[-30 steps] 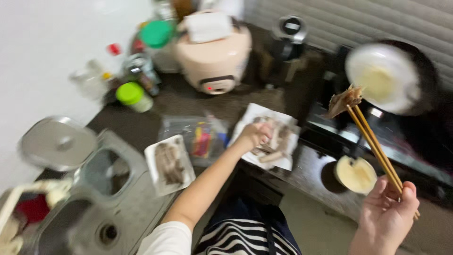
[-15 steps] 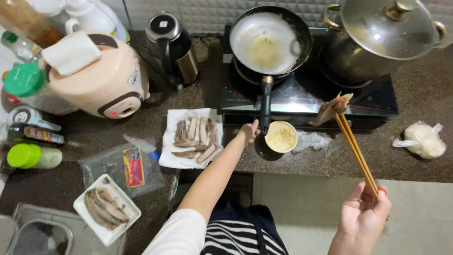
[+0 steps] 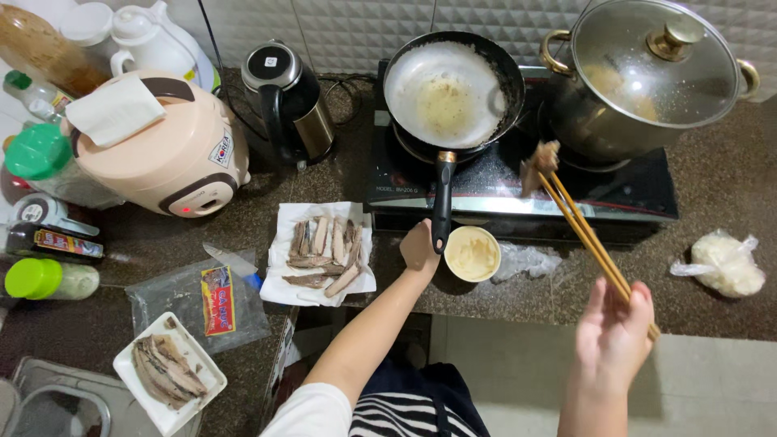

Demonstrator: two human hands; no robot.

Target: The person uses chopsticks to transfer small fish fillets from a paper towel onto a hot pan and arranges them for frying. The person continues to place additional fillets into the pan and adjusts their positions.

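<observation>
My right hand point(image 3: 617, 332) holds a pair of wooden chopsticks point(image 3: 584, 231) that pinch a piece of fish point(image 3: 539, 164) over the front of the black induction stove point(image 3: 631, 194). My left hand point(image 3: 418, 248) rests by the end of the black handle point(image 3: 442, 198) of a frying pan point(image 3: 450, 89) with oil in it; whether it grips the handle I cannot tell. Just left of that hand, several fish strips point(image 3: 324, 252) lie on white paper. A small bowl of pale batter point(image 3: 473, 254) sits just right of it.
A lidded steel pot point(image 3: 643, 77) stands on the stove's right burner. A kettle point(image 3: 290, 99), a pink rice cooker point(image 3: 158, 146), bottles and jars point(image 3: 48, 243) fill the left. A white tray of fish point(image 3: 167, 371), a plastic packet point(image 3: 210, 301) and a bagged white lump point(image 3: 723, 263) lie on the counter.
The view swung right from the sink to centre on the stove. My left hand moved from the fish paper to the pan handle. The chopsticks still carry the fish piece.
</observation>
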